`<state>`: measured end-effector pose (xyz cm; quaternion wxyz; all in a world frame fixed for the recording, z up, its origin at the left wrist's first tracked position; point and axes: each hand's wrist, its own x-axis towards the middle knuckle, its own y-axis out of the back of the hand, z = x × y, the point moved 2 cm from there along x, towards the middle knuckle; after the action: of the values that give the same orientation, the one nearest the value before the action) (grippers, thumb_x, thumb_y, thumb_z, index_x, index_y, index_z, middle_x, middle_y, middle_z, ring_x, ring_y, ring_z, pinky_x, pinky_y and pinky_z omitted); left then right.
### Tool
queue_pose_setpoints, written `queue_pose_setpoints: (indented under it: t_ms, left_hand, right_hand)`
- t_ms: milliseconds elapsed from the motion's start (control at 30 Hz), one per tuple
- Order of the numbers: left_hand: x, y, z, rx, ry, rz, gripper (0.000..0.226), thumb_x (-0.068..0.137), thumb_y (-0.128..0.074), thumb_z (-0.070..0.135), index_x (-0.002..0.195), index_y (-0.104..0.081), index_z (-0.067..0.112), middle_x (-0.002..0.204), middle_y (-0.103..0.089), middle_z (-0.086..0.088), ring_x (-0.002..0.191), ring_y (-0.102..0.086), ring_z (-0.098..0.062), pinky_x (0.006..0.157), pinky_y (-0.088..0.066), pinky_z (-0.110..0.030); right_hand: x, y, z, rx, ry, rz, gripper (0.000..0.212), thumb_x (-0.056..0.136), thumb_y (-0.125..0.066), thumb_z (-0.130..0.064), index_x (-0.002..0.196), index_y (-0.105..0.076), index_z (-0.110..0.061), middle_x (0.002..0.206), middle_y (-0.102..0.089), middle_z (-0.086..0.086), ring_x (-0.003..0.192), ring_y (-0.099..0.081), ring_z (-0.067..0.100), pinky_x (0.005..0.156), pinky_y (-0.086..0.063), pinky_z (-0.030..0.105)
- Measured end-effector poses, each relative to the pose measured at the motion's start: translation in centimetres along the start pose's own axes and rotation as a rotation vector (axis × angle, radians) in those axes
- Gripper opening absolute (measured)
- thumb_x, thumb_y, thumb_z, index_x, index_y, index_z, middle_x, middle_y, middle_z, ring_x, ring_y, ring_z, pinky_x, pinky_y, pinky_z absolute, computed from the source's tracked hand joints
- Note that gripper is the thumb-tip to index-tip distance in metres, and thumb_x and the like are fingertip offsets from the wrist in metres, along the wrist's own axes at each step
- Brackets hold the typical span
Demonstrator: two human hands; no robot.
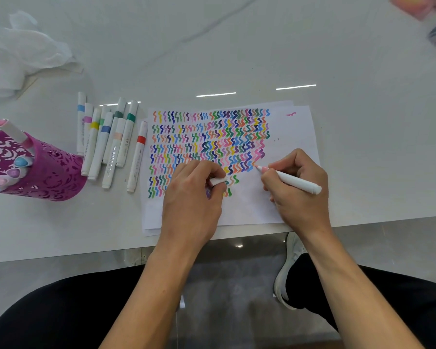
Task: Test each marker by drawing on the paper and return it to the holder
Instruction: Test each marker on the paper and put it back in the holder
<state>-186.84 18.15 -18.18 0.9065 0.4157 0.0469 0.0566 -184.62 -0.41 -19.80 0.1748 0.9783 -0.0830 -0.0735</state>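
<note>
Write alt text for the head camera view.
The right hand holds a white marker, pink tip on a paper covered in coloured squiggles; the left hand rests on the paper gripping a white cap. Capped markers lie on the table left of the paper, beside a purple holder with more markers.

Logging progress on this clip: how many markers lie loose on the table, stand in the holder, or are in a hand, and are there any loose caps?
Loose markers on the table: 9
Stored markers in the purple holder: 5
Uncapped marker in the right hand: 1
Cap in the left hand: 1
Total: 15 markers, 1 cap
</note>
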Motion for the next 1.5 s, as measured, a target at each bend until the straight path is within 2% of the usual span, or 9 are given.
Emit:
queue_pose_setpoints:
  t_ms: [367,500,600,767,900,967,1067,1167,1500]
  left_hand:
    - [0.0,-0.1,0.1,-0.002,0.015,-0.004,0.017,0.087,-0.078,0.02,0.099,-0.067,0.025,0.097,-0.058,0.02,0.097,-0.05,-0.003,0.081,-0.033,0.0]
    - [0.0,0.0,0.1,-0.006,-0.001,0.003,0.015,0.087,-0.078,0.019,0.098,-0.068,0.024,0.098,-0.062,0.017,0.097,-0.05,-0.003,0.081,-0.032,0.0]
    - [-0.2,0.2,0.0,-0.005,-0.02,-0.007,0.012,0.089,-0.076,0.02,0.099,-0.069,0.023,0.099,-0.064,0.014,0.096,-0.05,-0.002,0.08,-0.032,0.0]
    - [-0.6,0.8,0.4,-0.079,-0.064,0.05,0.009,0.089,-0.075,0.018,0.097,-0.072,0.021,0.095,-0.067,0.014,0.093,-0.055,-0.003,0.082,-0.036,-0.003]
    - [-1.0,2.0,0.9,-0.211,-0.001,0.066,0.009,0.092,-0.073,0.026,0.099,-0.071,0.031,0.089,-0.067,0.023,0.089,-0.06,0.003,0.078,-0.042,-0.008]
    - [-1.2,2.4,0.8,-0.429,0.086,0.056,0.009,0.093,-0.073,0.024,0.099,-0.072,0.03,0.087,-0.071,0.015,0.084,-0.067,-0.005,0.076,-0.051,-0.017]
    - [-1.4,2.6,0.9,-0.727,0.194,0.038,0.011,0.096,-0.068,0.014,0.103,-0.072,0.022,0.088,-0.074,-0.003,0.074,-0.072,-0.015,0.069,-0.055,-0.023]
    - [-1.5,2.4,0.9,-0.852,0.24,-0.043,0.017,0.101,-0.06,0.012,0.111,-0.072,0.019,0.094,-0.077,-0.005,0.077,-0.074,-0.017,0.071,-0.057,-0.025]
    - [-1.7,1.9,0.7,-0.856,0.206,-0.172,0.023,0.103,-0.055,0.015,0.12,-0.07,0.014,0.098,-0.078,-0.002,0.087,-0.074,-0.02,0.081,-0.059,-0.029]
  right_hand:
    - [-0.1,-0.1,-0.1,0.017,0.006,-0.088,0.021,0.085,-0.079,-0.023,0.074,-0.062,-0.023,0.069,-0.071,0.001,0.064,-0.068,0.027,0.056,-0.055,0.042]
    - [-0.3,0.3,-0.1,0.117,0.03,-0.02,0.018,0.089,-0.078,-0.017,0.081,-0.062,-0.02,0.073,-0.071,0.006,0.066,-0.067,0.033,0.056,-0.055,0.045]
    - [-0.5,0.6,-0.4,0.208,0.079,0.023,0.014,0.088,-0.072,-0.023,0.096,-0.061,-0.028,0.08,-0.07,0.008,0.072,-0.068,0.034,0.062,-0.058,0.044]
    - [-1.4,0.4,-1.8,0.161,0.203,0.052,0.019,0.089,-0.075,-0.008,0.099,-0.065,-0.022,0.088,-0.07,-0.009,0.078,-0.068,0.009,0.065,-0.051,0.02]
    - [-1.4,0.2,-3.6,0.207,0.214,0.018,0.022,0.093,-0.072,-0.007,0.098,-0.071,-0.028,0.097,-0.075,-0.004,0.077,-0.072,0.02,0.062,-0.052,0.027]
    - [-1.5,0.1,-4.1,0.307,0.172,-0.02,0.011,0.097,-0.066,-0.013,0.1,-0.072,-0.022,0.095,-0.077,0.004,0.072,-0.071,0.025,0.059,-0.052,0.032]
    - [-1.9,0.1,-4.7,0.389,0.142,-0.063,0.016,0.098,-0.059,-0.016,0.104,-0.069,-0.006,0.091,-0.079,0.006,0.067,-0.068,0.029,0.058,-0.053,0.033]
    - [-2.6,-0.3,-5.3,0.381,0.155,-0.124,0.008,0.097,-0.06,-0.015,0.103,-0.064,-0.012,0.091,-0.079,0.007,0.071,-0.072,0.032,0.06,-0.055,0.034]
    - [-3.0,-0.9,-5.4,0.366,0.153,-0.177,0.003,0.095,-0.061,-0.013,0.097,-0.063,-0.014,0.085,-0.079,0.007,0.067,-0.073,0.03,0.057,-0.055,0.033]
